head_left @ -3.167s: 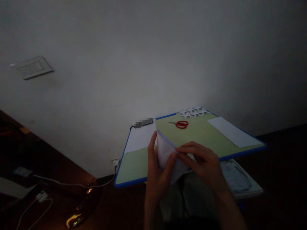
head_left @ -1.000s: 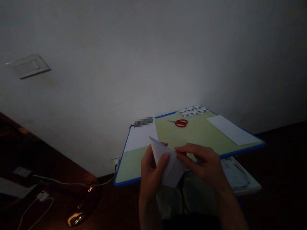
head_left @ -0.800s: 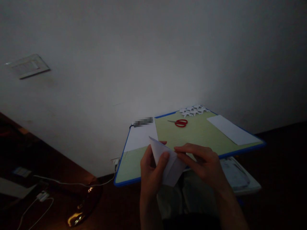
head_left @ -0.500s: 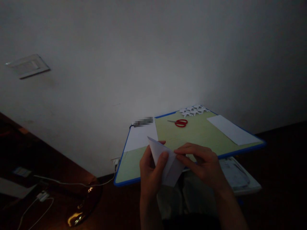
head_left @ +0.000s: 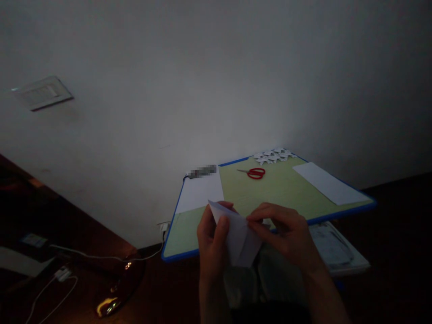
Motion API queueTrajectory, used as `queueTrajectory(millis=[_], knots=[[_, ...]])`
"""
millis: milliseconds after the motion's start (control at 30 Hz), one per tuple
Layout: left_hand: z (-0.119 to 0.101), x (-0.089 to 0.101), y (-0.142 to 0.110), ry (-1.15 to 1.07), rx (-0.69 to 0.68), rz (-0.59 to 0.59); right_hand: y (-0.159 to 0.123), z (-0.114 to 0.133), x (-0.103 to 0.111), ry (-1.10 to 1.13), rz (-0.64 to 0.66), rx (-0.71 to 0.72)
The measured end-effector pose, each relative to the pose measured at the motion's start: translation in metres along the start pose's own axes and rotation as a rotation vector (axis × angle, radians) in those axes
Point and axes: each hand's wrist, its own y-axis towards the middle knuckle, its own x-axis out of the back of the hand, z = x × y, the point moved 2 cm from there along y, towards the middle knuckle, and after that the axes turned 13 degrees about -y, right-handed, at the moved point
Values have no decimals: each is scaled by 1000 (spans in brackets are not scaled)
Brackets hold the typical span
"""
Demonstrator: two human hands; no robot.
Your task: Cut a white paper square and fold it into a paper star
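Note:
A white folded sheet of paper (head_left: 238, 237) is held in the air in front of the near edge of a green board with a blue rim (head_left: 189, 255). My left hand (head_left: 212, 243) grips its left side, thumb on the front and fingers behind. My right hand (head_left: 286, 231) pinches its right edge with fingertips pressed together. Both hands are closed on the paper.
On the board lie red scissors (head_left: 254, 173), a pile of several small folded white paper pieces (head_left: 274, 155), a white sheet at the left (head_left: 200, 192) and another at the right (head_left: 326, 183). White cables (head_left: 60, 274) run over the dark floor at left. A wall plate (head_left: 41, 92) sits on the wall.
The folded paper has been turned and lowered slightly in my hands; its upper corner now points lower. My left thumb has slid down along the front. The view shifted a little.

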Motion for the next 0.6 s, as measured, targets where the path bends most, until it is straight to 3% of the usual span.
queueTrajectory(millis=[600], knots=[[-6,-2,5,4,-138,-247,-3,-1,0,-32,41,74]])
